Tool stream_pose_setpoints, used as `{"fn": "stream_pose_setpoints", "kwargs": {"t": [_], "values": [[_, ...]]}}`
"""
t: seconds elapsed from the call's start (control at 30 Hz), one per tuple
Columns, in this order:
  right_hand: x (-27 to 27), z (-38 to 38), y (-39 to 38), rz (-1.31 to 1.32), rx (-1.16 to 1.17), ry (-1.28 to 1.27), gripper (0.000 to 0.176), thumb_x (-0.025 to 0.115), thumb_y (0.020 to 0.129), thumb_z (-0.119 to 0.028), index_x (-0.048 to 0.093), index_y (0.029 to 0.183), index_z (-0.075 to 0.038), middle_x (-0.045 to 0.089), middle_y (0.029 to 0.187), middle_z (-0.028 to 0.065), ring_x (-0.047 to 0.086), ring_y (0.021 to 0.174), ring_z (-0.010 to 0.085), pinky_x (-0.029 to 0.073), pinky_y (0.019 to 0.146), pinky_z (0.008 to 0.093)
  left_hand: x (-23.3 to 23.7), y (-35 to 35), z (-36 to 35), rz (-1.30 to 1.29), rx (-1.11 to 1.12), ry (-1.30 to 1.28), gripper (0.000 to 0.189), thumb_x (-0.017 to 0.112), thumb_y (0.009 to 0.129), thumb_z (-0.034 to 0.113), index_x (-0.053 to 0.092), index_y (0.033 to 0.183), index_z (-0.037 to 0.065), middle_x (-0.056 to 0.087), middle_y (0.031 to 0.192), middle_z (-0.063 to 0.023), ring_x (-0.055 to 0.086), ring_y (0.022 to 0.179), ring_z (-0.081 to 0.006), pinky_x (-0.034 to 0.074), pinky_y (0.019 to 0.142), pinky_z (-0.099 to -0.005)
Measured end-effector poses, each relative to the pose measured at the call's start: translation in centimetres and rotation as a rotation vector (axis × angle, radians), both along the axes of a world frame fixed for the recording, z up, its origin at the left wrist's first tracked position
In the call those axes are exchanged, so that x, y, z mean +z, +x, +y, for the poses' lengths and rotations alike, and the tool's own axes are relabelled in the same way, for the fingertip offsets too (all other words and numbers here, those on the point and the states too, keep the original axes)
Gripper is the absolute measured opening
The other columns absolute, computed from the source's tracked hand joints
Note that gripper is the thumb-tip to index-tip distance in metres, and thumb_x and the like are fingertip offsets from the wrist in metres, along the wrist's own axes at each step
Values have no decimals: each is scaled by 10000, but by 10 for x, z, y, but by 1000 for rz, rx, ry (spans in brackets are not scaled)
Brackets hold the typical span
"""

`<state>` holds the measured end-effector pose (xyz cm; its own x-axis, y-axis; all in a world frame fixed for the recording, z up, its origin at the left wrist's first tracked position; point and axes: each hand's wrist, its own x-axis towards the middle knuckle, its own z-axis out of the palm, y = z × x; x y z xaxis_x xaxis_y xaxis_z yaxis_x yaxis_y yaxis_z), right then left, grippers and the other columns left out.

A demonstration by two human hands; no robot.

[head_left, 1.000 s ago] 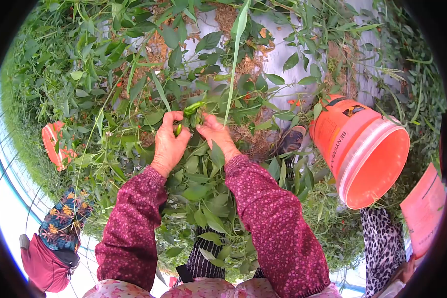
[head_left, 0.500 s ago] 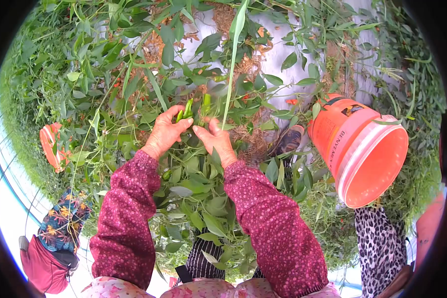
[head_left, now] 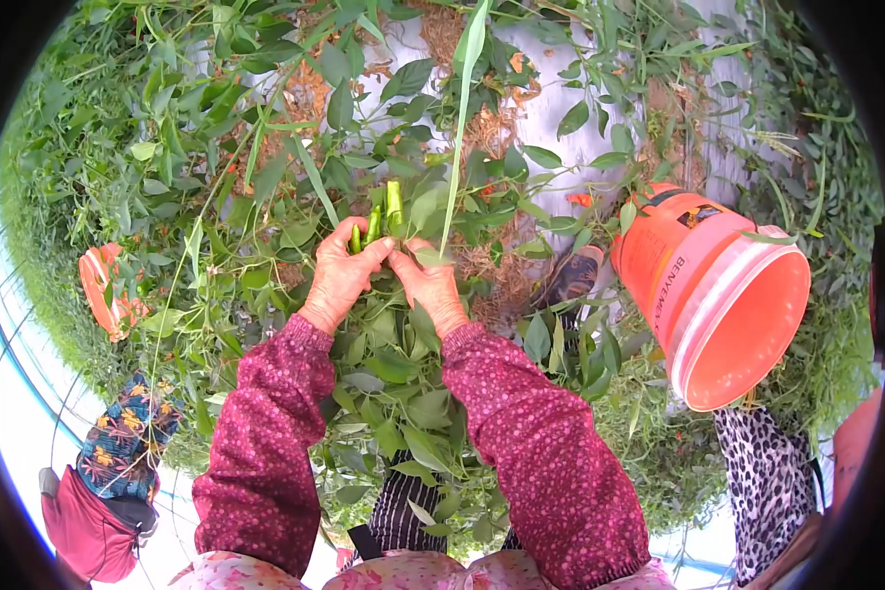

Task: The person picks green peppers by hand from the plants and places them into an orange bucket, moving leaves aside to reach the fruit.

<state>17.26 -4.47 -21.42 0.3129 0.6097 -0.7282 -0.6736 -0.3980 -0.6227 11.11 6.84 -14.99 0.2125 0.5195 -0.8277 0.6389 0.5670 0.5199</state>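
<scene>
My left hand (head_left: 339, 270) is closed around a few green chili peppers (head_left: 374, 222), their ends sticking up past the thumb. Against its fingertips my right hand (head_left: 429, 285) is pinched on a thicker, brighter green chili pepper (head_left: 394, 204) that stands upright between the two hands. Part of this pepper is hidden behind the fingers. Leaves of a pepper plant (head_left: 403, 369) surround both hands and spread below them.
An orange bucket (head_left: 674, 285) hangs tilted at the right, its mouth facing me. Another orange container (head_left: 108, 293) shows among the leaves at left. A shoe (head_left: 572, 275) rests on the ground. Other people's clothing (head_left: 762, 482) appears at both lower edges.
My left hand has moved slightly right and down with its peppers. The hands now touch, and the thicker pepper by my right hand has shifted left, beside the others.
</scene>
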Motion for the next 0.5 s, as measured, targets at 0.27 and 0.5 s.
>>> {"fn": "stream_pose_setpoints", "kwargs": {"t": [0.27,0.5], "values": [[30,12,27,25,428,-371,166,609,806,-96,624,964,-47,633,916,72,610,802,188,466,723,299,44,5,-12,-96,202,-68,117,593,854,153,572,917,56,624,802,-35,602,610,-116,444,450,-222],[25,-2,16,77,145,-21,306,558,772,26,624,1055,-68,588,1124,75,568,1034,235,435,876,277,38,19,14,51,31,35,121,642,809,177,632,846,62,462,586,77,350,440,-16,301,381,-202]]}}
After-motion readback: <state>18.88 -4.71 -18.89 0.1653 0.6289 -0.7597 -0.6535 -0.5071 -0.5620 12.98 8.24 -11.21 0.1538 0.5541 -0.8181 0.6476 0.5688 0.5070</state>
